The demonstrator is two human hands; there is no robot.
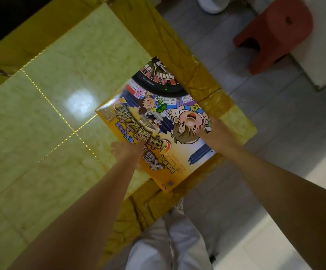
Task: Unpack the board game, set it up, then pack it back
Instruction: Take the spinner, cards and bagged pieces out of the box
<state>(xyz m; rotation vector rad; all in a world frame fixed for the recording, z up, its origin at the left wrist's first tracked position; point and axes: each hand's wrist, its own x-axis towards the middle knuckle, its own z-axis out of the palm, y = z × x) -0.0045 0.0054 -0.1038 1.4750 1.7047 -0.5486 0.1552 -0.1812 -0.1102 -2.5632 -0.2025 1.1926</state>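
Note:
The board game box (154, 121) lies closed on the yellow-green marble table (61, 94), near the table's right corner. Its orange lid shows cartoon children, a roulette wheel and large Chinese letters, upside down to me. My left hand (127, 151) grips the box's left edge, thumb on the lid and fingers over the side. On the opposite edge, my right hand (214, 133) holds the box, its fingers curled onto the lid by the cartoon face. The box's near corner reaches the table's darker border.
A red plastic stool (275, 34) stands on the grey tiled floor (255, 133) to the far right, beside a white block (323, 45). My legs in white trousers (168, 240) are at the table's near corner. A bright lamp reflection (80, 102) shines on the tabletop.

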